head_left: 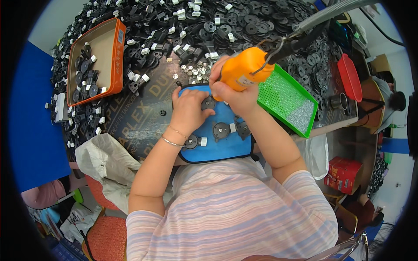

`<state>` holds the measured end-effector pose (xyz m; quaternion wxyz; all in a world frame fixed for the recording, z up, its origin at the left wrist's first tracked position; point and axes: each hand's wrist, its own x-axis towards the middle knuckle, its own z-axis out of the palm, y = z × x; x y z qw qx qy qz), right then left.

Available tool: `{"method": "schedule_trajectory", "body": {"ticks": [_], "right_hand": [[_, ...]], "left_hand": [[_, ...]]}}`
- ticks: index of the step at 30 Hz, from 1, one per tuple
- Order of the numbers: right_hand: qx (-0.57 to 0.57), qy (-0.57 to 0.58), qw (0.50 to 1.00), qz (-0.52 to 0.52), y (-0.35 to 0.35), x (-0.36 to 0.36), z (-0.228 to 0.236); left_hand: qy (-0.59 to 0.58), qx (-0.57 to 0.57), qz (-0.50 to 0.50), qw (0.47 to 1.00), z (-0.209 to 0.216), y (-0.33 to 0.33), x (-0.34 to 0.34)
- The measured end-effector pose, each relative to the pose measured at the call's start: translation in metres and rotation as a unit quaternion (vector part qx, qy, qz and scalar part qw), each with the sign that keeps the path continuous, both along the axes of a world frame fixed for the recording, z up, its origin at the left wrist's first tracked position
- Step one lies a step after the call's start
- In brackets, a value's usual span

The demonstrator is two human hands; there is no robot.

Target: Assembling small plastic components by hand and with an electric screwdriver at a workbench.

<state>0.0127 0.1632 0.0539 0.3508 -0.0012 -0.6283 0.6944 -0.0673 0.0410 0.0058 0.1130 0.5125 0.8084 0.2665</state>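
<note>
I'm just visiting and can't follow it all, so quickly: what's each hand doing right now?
Left hand: curled at a black round part on the blue mat, apparently holding it.
Right hand: closed around an orange handheld tool.

Assemblies [221, 130] lie on the mat [215, 151]; a box [117, 65] sits left, a tray [299, 86] right, small pieces [198, 71] behind.

black round part [209, 103]: lies on blue mat [213, 152], partly covered | orange power screwdriver [244, 69]: tilted, lower end near it
</note>
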Motion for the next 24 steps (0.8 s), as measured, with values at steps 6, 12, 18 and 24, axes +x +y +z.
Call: {"method": "schedule_trajectory", "body": {"ticks": [6,12,18,24], "right_hand": [[0.050,0.105,0.993,0.026,0.028,0.027,0.022],[0.074,0.110,0.976,-0.172,0.081,0.100,0.024],[0.021,0.087,0.954,-0.287,0.100,0.121,-0.004],[0.039,0.076,0.953,-0.290,0.106,0.121,-0.014]], "left_hand": [[0.002,-0.001,0.000,1.000,-0.004,0.000,0.000],[0.016,-0.006,0.001,1.000,-0.004,-0.001,0.000],[0.010,-0.016,0.007,1.000,-0.003,-0.001,-0.002],[0.018,-0.021,0.012,1.000,-0.001,0.000,0.000]]}}
